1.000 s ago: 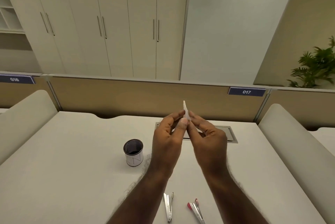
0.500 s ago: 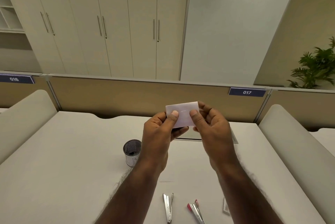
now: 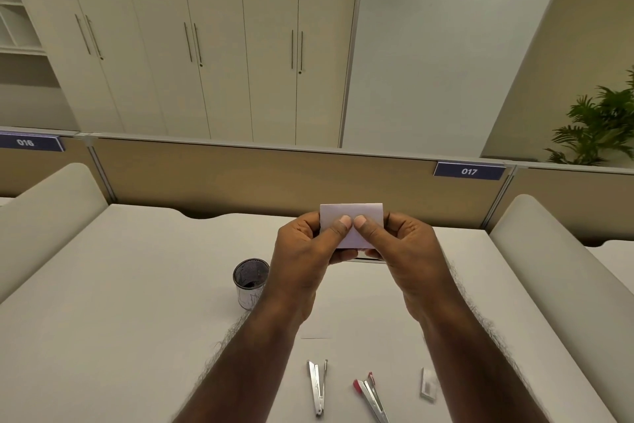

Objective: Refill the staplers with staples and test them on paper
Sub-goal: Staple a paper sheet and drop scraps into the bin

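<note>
A small white paper (image 3: 351,222), seen edge-on between the fingertips a second ago, has been turned flat to the camera and is pinched by the left hand (image 3: 308,251) and the right hand (image 3: 401,251), thumbs meeting on its face. It is held above the counter (image 3: 137,302). Below the wrists, two staplers lie opened: a silver stapler (image 3: 317,386) and a red-tipped stapler (image 3: 368,395). The paper is judged readied for testing.

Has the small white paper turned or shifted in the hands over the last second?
Yes. The paper was edge-on to the camera; now its flat face shows, at about the same height below the 017 sign.
</note>
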`<action>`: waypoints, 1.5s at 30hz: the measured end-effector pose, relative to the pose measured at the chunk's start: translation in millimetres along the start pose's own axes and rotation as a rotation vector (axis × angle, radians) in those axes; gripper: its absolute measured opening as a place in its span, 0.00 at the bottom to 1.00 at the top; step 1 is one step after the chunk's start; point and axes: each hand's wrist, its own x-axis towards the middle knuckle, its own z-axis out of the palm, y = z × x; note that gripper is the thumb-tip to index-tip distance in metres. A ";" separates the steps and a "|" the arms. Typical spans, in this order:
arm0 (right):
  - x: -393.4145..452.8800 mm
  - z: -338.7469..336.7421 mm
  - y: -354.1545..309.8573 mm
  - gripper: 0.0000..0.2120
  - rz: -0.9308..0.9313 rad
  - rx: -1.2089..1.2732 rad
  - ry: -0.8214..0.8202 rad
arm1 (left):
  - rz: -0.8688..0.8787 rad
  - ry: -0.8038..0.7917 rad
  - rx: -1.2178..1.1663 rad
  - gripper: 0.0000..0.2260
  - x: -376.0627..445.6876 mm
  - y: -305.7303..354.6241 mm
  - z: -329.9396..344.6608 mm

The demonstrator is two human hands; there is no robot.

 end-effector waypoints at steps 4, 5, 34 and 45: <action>0.0 1.0 6.8 0.04 -0.039 -0.058 0.031 | -0.008 -0.010 0.036 0.02 0.0 -3.3 -0.1; 0.1 1.8 8.9 0.04 -0.054 -0.071 0.034 | -0.011 -0.009 0.033 0.03 0.1 -3.7 -0.1; -20.4 20.1 61.6 0.13 -0.102 -0.427 -0.014 | -0.004 0.096 0.141 0.08 -1.4 -54.9 -21.6; -21.2 15.6 114.4 0.07 0.294 -0.157 -0.045 | -0.185 0.046 0.231 0.06 -9.7 -96.7 -61.8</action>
